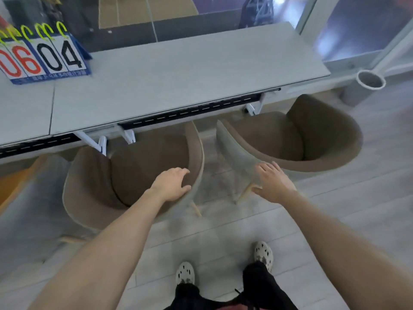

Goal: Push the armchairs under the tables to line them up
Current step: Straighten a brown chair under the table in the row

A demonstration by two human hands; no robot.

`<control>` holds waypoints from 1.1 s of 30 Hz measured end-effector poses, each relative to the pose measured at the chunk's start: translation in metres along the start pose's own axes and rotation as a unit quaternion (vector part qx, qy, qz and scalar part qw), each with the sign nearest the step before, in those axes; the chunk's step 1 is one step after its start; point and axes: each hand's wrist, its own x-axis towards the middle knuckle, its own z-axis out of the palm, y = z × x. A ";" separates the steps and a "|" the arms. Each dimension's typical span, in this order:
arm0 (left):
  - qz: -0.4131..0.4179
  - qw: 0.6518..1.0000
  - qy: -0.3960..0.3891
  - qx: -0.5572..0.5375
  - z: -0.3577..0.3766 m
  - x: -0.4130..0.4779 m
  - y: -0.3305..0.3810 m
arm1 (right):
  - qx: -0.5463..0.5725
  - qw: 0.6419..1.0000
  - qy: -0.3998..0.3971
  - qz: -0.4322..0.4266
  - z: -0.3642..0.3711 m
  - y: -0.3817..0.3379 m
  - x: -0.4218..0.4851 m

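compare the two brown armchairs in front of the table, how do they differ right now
The left armchair has the left hand gripping its rim; the right armchair has the open right hand only at its edge. The left armchair opens to the right, the right armchair to the left, so they are turned differently. Both are brown shell chairs with pale legs, sitting partly under the table.

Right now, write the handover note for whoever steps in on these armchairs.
Left hand: gripping the rim of the left armchair.
Right hand: open, at the near rim of the right armchair; contact unclear.
Both chairs stand at the table, seat fronts just under its edge, turned at different angles with a gap between them.
Done: both chairs are at the table.
Left: square them up, push them further under, line them up.
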 end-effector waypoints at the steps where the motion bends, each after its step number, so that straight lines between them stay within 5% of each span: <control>1: 0.003 1.000 0.003 0.007 -0.003 0.014 0.017 | 0.001 1.000 0.000 0.010 -0.003 0.027 -0.004; 7: 0.000 0.999 0.027 0.025 0.008 0.091 0.143 | 0.003 0.999 -0.019 0.027 -0.015 0.198 -0.014; 11: 0.034 0.998 -0.026 0.039 0.037 0.127 0.249 | -0.020 0.997 -0.080 0.001 -0.013 0.295 -0.024; 14: -0.018 0.999 -0.007 0.051 0.057 0.151 0.307 | -0.033 0.995 -0.090 -0.032 -0.007 0.344 -0.018; 22: -0.022 0.999 -0.013 0.043 0.093 0.197 0.379 | -0.057 0.995 -0.053 -0.062 0.018 0.375 0.011; 33: -0.047 0.998 0.048 -0.004 0.109 0.215 0.370 | -0.025 0.997 -0.006 -0.077 0.031 0.382 0.026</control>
